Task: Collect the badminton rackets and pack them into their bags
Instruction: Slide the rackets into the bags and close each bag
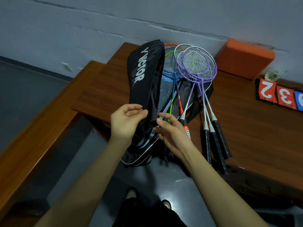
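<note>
On wooden bench (105, 89): black Victor racket bag (144, 74), mouth toward viewer, black handle (153, 122) poking out. Beside it, loose purple rackets (199, 66) over other bags. Left hand (125, 122) pinching bag's edge; right hand (172, 135) loosely curled, fingertips touching the handle.

Black racket bag (144, 74) covers whatever racket head lies inside; only a dark handle end shows at its mouth. Orange, green and blue rackets (170, 63), centre frame, partly hidden behind the bag and the purple rackets (199, 63). Scoreboard (278, 95) cut off by the right edge; last blue digit unreadable. Small pale object above it too blurred to identify. Table (98, 89) runs out lower left.
</note>
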Tool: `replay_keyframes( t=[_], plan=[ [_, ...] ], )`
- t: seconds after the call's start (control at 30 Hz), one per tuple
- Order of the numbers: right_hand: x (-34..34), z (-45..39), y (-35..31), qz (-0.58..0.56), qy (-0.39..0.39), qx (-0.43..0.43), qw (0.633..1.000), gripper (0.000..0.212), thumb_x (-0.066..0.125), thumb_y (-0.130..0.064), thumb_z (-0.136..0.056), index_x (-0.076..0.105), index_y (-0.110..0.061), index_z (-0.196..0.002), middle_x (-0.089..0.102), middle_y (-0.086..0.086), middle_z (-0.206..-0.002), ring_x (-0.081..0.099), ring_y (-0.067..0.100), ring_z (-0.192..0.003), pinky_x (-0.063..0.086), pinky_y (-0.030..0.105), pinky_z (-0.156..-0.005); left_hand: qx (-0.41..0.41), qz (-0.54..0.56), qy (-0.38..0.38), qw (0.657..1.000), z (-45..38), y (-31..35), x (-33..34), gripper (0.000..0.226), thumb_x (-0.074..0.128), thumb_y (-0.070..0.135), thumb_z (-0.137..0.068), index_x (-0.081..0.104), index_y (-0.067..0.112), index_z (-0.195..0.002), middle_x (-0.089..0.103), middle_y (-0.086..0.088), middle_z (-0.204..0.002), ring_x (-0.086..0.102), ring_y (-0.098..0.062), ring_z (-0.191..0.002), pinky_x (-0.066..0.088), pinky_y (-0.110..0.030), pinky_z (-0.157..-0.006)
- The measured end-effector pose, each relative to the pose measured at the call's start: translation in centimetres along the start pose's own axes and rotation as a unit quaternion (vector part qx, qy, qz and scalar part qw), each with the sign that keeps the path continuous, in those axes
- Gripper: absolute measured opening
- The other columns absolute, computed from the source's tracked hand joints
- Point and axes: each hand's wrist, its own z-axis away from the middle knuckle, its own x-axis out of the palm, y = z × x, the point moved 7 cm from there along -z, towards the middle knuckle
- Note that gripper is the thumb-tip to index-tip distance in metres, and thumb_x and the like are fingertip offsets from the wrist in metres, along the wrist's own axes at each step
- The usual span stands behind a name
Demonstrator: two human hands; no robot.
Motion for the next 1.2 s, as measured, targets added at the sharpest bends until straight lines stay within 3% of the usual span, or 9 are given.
replay_keyframes(
  t=[0.1,0.2,0.3,0.5,0.6,0.73,0.83,1.03,1.2],
  plan=[
    [-0.7,1.0,-0.8,0.068,0.036,-0.113,0.991,0.016,0.065,-0.008,-0.082,0.064,-0.016,-0.097,0.062,0.006,-0.084,0.057,0.017,-0.076,0.045,0.024,-0.069,-0.02,0.021,-0.003,1.0,-0.1,0.1,0.0,0.019,0.075,0.0,-0.071,0.066,0.009,-0.086,0.07,-0.009,-0.082,0.068,-0.015,-0.078,0.055,-0.027,-0.08],
    [-0.3,2.1,-0.9,0.143,0.053,-0.183,0.971,0.033,0.067,-0.003,-0.081,0.063,-0.02,-0.109,0.053,0.004,-0.086,0.049,0.006,-0.071,0.044,0.015,-0.068,-0.02,0.026,-0.002,0.999,0.4,0.2,0.7,0.019,0.074,-0.002,-0.072,0.065,0.003,-0.089,0.069,-0.014,-0.083,0.067,-0.013,-0.074,0.055,-0.029,-0.081],
    [-0.4,2.7,-0.9,0.101,0.096,-0.206,0.969,0.038,0.063,0.009,-0.08,0.053,-0.01,-0.112,0.06,0.001,-0.099,0.056,0.003,-0.067,0.048,0.017,-0.071,-0.014,0.024,-0.004,1.0,0.5,0.3,1.1,0.02,0.073,-0.002,-0.072,0.065,0.001,-0.09,0.068,-0.014,-0.082,0.066,-0.015,-0.074,0.054,-0.03,-0.08],
    [-0.9,2.8,-1.2,0.075,0.12,-0.201,0.969,0.025,0.062,0.006,-0.083,0.063,-0.007,-0.104,0.067,-0.004,-0.072,0.061,0.014,-0.074,0.051,0.023,-0.072,-0.008,0.001,-0.019,1.0,0.5,0.2,1.5,0.017,0.074,0.0,-0.072,0.066,0.005,-0.087,0.068,-0.014,-0.08,0.066,-0.017,-0.074,0.055,-0.026,-0.075],
    [-0.4,2.7,-1.3,0.094,0.107,-0.187,0.972,0.036,0.066,0.006,-0.079,0.063,-0.011,-0.111,0.064,-0.005,-0.077,0.055,0.015,-0.074,0.047,0.02,-0.07,-0.008,0.018,-0.023,1.0,0.4,0.3,1.7,0.016,0.073,-0.001,-0.073,0.065,0.006,-0.086,0.066,-0.009,-0.077,0.064,-0.013,-0.073,0.053,-0.021,-0.074],
    [-0.3,2.6,-1.4,0.156,0.121,-0.207,0.958,0.051,0.072,0.003,-0.075,0.061,-0.021,-0.119,0.057,0.008,-0.112,0.053,0.002,-0.077,0.045,0.012,-0.075,-0.002,0.032,-0.024,0.999,0.0,0.5,1.8,0.016,0.073,0.0,-0.073,0.065,0.008,-0.084,0.067,-0.012,-0.081,0.064,-0.014,-0.076,0.052,-0.023,-0.077],
    [-0.2,2.4,-1.6,0.207,0.139,-0.216,0.944,0.054,0.072,0.003,-0.075,0.06,-0.026,-0.119,0.049,0.008,-0.1,0.05,0.001,-0.072,0.043,0.013,-0.075,-0.004,0.035,-0.026,0.999,-0.2,0.3,1.7,0.017,0.074,0.001,-0.072,0.066,0.011,-0.082,0.068,-0.017,-0.087,0.065,-0.017,-0.079,0.053,-0.025,-0.079],
    [0.4,2.4,-2.5,0.271,0.096,-0.221,0.932,0.046,0.064,0.007,-0.08,0.057,-0.009,-0.123,0.042,0.009,-0.104,0.046,-0.01,-0.073,0.039,0.006,-0.079,-0.015,0.056,-0.031,0.998,-0.4,0.3,1.9,0.016,0.074,0.0,-0.072,0.066,0.01,-0.083,0.066,-0.008,-0.079,0.063,-0.013,-0.073,0.052,-0.019,-0.069],
    [0.3,2.0,-3.2,0.263,0.098,-0.23,0.932,0.03,0.068,-0.006,-0.081,0.067,-0.017,-0.11,0.05,0.021,-0.107,0.05,0.003,-0.081,0.041,0.012,-0.081,0.046,0.039,-0.033,0.998,-0.9,1.4,1.9,0.016,0.074,0.003,-0.073,0.065,0.011,-0.083,0.065,-0.004,-0.076,0.061,-0.007,-0.067,0.049,-0.015,-0.065]
  ],
)
